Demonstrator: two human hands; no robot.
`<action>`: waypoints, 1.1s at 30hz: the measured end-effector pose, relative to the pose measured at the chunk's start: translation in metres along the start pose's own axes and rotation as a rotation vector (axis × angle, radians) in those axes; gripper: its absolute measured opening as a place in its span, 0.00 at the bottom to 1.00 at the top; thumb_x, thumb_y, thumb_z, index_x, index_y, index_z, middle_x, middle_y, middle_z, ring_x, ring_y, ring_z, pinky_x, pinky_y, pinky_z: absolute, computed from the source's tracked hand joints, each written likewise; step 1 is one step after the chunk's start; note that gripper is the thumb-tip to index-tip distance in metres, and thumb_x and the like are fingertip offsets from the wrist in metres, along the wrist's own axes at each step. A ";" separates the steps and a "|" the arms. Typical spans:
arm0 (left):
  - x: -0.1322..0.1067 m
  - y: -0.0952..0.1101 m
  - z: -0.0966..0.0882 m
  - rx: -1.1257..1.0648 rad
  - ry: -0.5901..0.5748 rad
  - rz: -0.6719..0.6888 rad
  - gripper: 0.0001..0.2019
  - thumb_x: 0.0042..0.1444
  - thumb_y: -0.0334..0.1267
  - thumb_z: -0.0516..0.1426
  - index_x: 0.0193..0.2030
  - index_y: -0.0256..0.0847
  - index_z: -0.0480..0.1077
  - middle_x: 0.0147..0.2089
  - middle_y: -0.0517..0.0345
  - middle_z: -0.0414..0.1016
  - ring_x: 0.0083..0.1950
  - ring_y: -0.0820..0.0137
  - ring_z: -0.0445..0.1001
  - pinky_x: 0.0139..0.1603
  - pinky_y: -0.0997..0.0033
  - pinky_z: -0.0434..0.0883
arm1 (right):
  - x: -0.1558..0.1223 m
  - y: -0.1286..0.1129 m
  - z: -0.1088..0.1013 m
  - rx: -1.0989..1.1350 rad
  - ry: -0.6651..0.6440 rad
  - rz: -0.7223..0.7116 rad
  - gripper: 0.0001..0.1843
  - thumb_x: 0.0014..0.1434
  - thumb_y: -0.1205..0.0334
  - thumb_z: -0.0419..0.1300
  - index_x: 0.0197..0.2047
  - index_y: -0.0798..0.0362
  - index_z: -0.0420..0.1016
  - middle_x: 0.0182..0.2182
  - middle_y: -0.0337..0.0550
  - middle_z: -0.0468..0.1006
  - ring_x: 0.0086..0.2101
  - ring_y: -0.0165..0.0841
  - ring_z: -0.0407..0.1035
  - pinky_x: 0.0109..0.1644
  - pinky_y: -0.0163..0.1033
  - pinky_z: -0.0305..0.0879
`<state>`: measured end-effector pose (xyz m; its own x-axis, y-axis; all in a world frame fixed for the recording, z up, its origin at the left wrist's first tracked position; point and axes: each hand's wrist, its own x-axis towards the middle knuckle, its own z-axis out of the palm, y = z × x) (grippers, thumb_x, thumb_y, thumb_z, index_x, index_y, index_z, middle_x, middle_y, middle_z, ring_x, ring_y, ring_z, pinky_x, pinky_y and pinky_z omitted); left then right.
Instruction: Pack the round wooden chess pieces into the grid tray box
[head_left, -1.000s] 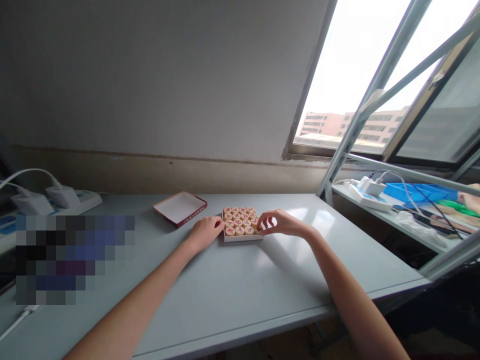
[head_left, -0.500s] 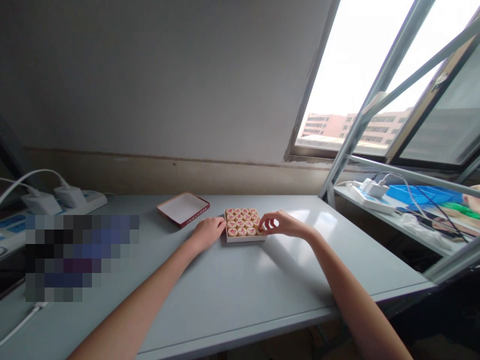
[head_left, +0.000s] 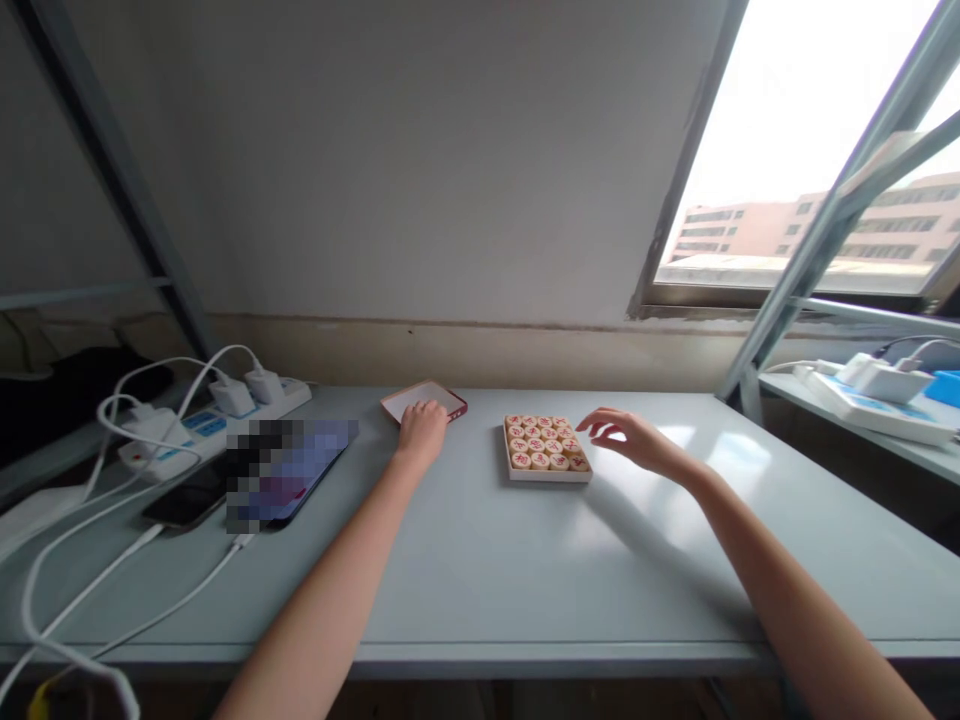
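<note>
An open shallow box (head_left: pixel 551 477) on the desk holds xiangqi pieces (head_left: pixel 538 445), round wooden discs with red characters, packed in rows. My right hand (head_left: pixel 628 438) hovers just off the box's right side, thumb and fingers apart, with nothing in it. To the left and farther back lies the box lid (head_left: pixel 456 408), red outside and white inside, its hollow facing up. My left hand (head_left: pixel 422 432) is at the lid's near edge with its fingers bent together over the rim. The fingertips of that hand are hidden behind the knuckles.
Left on the desk (head_left: pixel 450 570) are a power strip (head_left: pixel 259 408) with chargers, a dark phone (head_left: pixel 187 500), a partly blurred phone (head_left: pixel 319 470) and looping white cables (head_left: pixel 172 608). A metal post (head_left: pixel 795 265) and a side shelf with another power strip (head_left: pixel 874 405) stand right.
My left hand has left the box's left side and reached the lid. My right hand has let go of a piece at the box's right edge and drawn away. The view has turned left.
</note>
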<state>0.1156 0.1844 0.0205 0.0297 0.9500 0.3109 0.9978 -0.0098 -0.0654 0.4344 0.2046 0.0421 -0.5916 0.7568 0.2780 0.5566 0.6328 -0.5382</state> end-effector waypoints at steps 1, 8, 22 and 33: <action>0.000 0.000 -0.001 -0.020 -0.007 -0.004 0.15 0.59 0.36 0.45 0.34 0.36 0.71 0.38 0.46 0.73 0.42 0.61 0.70 0.40 0.65 0.63 | 0.000 0.003 0.000 0.014 0.023 -0.004 0.14 0.55 0.52 0.52 0.38 0.52 0.70 0.38 0.47 0.72 0.35 0.34 0.69 0.40 0.40 0.67; -0.008 0.027 -0.039 -0.557 0.360 -0.095 0.12 0.59 0.37 0.44 0.39 0.41 0.68 0.41 0.56 0.73 0.41 0.69 0.70 0.39 0.73 0.63 | 0.003 -0.001 0.001 0.078 0.131 -0.030 0.20 0.55 0.46 0.50 0.37 0.53 0.71 0.37 0.49 0.73 0.36 0.37 0.69 0.40 0.43 0.67; -0.013 0.062 -0.034 -1.437 0.000 -0.140 0.12 0.57 0.43 0.43 0.34 0.39 0.62 0.32 0.58 0.72 0.27 0.74 0.71 0.26 0.76 0.67 | 0.001 -0.031 0.000 0.302 -0.049 0.114 0.25 0.53 0.40 0.49 0.32 0.56 0.70 0.27 0.42 0.70 0.29 0.31 0.61 0.33 0.36 0.57; -0.022 0.062 -0.031 -0.515 -0.013 -0.085 0.19 0.61 0.40 0.36 0.39 0.42 0.67 0.36 0.53 0.76 0.38 0.67 0.72 0.33 0.73 0.60 | -0.001 -0.024 -0.002 0.220 -0.189 0.155 0.27 0.55 0.40 0.46 0.20 0.55 0.63 0.20 0.37 0.65 0.23 0.27 0.56 0.30 0.35 0.51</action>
<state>0.1784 0.1530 0.0386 -0.0502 0.9577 0.2832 0.8966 -0.0817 0.4353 0.4225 0.1890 0.0561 -0.6189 0.7845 0.0373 0.5217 0.4461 -0.7272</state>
